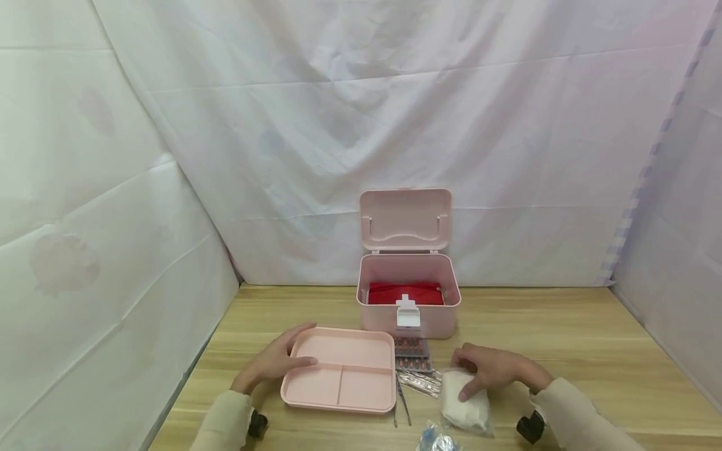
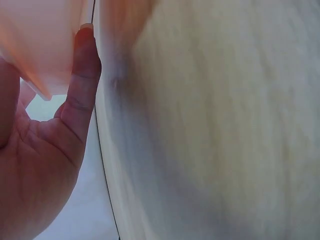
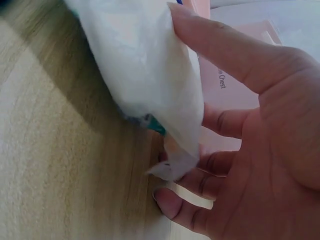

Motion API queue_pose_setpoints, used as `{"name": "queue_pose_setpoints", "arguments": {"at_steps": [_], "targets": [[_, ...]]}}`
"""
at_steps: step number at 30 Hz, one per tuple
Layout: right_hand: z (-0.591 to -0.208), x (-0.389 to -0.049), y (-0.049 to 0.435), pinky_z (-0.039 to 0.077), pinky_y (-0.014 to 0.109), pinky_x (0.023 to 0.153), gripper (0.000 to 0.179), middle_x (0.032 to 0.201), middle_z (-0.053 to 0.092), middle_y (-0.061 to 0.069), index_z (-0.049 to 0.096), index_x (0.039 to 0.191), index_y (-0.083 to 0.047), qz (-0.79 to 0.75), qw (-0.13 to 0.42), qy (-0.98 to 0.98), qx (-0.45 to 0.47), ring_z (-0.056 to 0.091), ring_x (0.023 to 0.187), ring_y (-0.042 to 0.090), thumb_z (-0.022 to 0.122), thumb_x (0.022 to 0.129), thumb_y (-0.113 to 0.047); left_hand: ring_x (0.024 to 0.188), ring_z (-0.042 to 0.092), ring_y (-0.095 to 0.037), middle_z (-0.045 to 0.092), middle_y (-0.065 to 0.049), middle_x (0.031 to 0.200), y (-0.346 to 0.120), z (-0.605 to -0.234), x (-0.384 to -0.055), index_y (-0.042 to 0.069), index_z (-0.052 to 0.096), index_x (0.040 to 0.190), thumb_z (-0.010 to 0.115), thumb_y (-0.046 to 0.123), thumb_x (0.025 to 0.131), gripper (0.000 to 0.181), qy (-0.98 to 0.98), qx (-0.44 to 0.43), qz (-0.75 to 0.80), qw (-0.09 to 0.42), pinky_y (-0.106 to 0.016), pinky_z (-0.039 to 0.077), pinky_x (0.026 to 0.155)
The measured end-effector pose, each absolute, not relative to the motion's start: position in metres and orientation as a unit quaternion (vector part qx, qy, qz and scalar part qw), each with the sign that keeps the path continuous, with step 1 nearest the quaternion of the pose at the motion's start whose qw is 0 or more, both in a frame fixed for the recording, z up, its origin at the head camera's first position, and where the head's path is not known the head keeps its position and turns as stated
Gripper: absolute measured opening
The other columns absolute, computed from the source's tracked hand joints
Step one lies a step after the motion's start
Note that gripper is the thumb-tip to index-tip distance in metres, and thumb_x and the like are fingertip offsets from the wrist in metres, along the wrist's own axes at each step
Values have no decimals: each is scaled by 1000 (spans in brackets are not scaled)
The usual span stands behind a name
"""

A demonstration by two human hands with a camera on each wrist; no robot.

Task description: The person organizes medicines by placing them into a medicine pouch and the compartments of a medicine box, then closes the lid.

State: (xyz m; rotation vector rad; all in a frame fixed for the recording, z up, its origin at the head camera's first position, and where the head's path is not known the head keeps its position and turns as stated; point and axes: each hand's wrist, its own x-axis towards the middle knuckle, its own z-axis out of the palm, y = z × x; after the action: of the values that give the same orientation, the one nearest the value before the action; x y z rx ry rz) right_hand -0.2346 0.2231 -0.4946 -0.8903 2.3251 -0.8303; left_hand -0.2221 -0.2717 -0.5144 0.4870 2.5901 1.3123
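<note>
My left hand holds the left edge of a pink divided tray, thumb over the rim. The tray's three compartments hold nothing. In the left wrist view, the fingers bend around the tray's side. My right hand grips a white, soft-looking pack in clear plastic by its upper right side. The right wrist view has the thumb on one face of the pack and the other fingers curled behind its far edge, partly hidden by it.
Behind the tray stands an open pink box with a red pouch inside. Capsule blister packs, silvery wrapped strips and metal tweezers lie between tray and pack. A blue-and-clear plastic packet is at the front edge.
</note>
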Motion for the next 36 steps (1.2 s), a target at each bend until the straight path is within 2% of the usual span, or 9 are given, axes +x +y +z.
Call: {"name": "queue_pose_setpoints", "arguments": {"at_steps": [10,14,20,27,31,36], "targets": [[-498,-241,228,44,24,70,40,90,59,-4,56,101,-14,-362,256,843,-305,52,81,9,83,78,-32,141,36,-42,39,-19,154,-265,-522,-222,8,40,150,77,35,86,79,881,187,425,83,-62,30,112],[-498,-244,232,50,25,65,40,89,65,2,53,101,-8,-412,279,824,-270,60,77,12,82,80,-24,138,40,-41,42,-18,151,-263,-522,-222,8,42,149,78,37,85,79,885,184,420,77,-62,35,108],[-498,-246,237,57,32,66,42,95,69,12,56,112,1,-490,304,787,-218,68,81,23,80,82,-16,135,44,-38,45,-17,149,-260,-522,-222,10,43,149,78,39,84,79,893,185,405,68,-59,38,107],[-498,-250,241,58,32,66,43,95,67,13,54,122,10,-548,302,754,-199,68,77,21,72,88,-12,135,45,-38,47,-16,148,-256,-521,-222,9,43,149,77,40,86,78,902,200,380,51,-59,37,108],[-493,-250,235,59,33,68,41,97,67,13,49,121,9,-588,315,722,-183,69,79,21,69,89,-9,137,43,-37,47,-15,149,-255,-520,-222,10,43,150,77,40,86,78,905,192,375,57,-58,35,110],[-489,-247,225,59,34,75,33,102,66,10,48,115,2,-637,333,670,-185,69,87,20,66,88,-3,138,41,-39,46,-15,150,-254,-519,-221,11,43,150,76,39,86,77,908,182,372,66,-59,33,111]]}}
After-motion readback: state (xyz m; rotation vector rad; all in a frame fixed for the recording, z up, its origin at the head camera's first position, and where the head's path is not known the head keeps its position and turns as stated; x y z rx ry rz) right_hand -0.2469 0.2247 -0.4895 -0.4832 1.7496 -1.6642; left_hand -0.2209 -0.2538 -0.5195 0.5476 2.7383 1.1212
